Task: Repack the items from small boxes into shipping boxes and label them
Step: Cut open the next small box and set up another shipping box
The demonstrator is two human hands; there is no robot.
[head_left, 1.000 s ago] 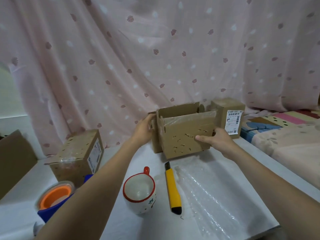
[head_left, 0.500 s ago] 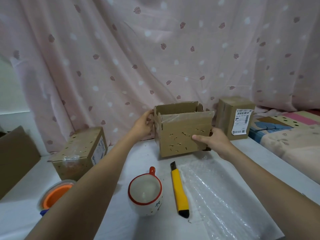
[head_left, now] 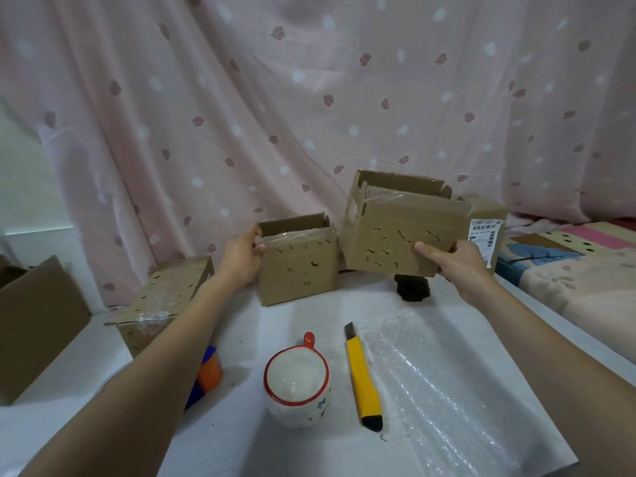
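— Two boxes now show where a second ago only one did: the right hand point(head_left: 461, 266) has lifted the larger box point(head_left: 402, 232) up and off to the right, and a smaller box point(head_left: 297, 261) is left standing on the bench point(head_left: 303, 315) under the left hand point(head_left: 241, 258).

— How are the hands set?

— Right fingers point(head_left: 425, 250) are clamped on the larger box's lower right corner, thumb across the front face, the rest behind or under it. The box hangs clear of the bench, tilted down to the left, top flaps open. Left fingers are wrapped on the smaller box's upper left edge, thumb on the front; that box sits upright and open.

— So which way does the next move run?

— My guess: the mug point(head_left: 297, 387) goes into one of them. It stands near the front of the bench, mouth up, handle pointing away from the person, almost straight below the smaller box in the view and well apart from both hands. The left hand looks nearer to it; the right is loaded.

— Anything else?

— A yellow utility knife point(head_left: 363, 376) lies just right of the mug, long axis running away from the person, with bubble wrap point(head_left: 447, 390) spread to its right. Something small and dark point(head_left: 413, 289) sits under the raised box; I cannot tell what it is. A labelled box point(head_left: 485, 225) stands behind the right hand.
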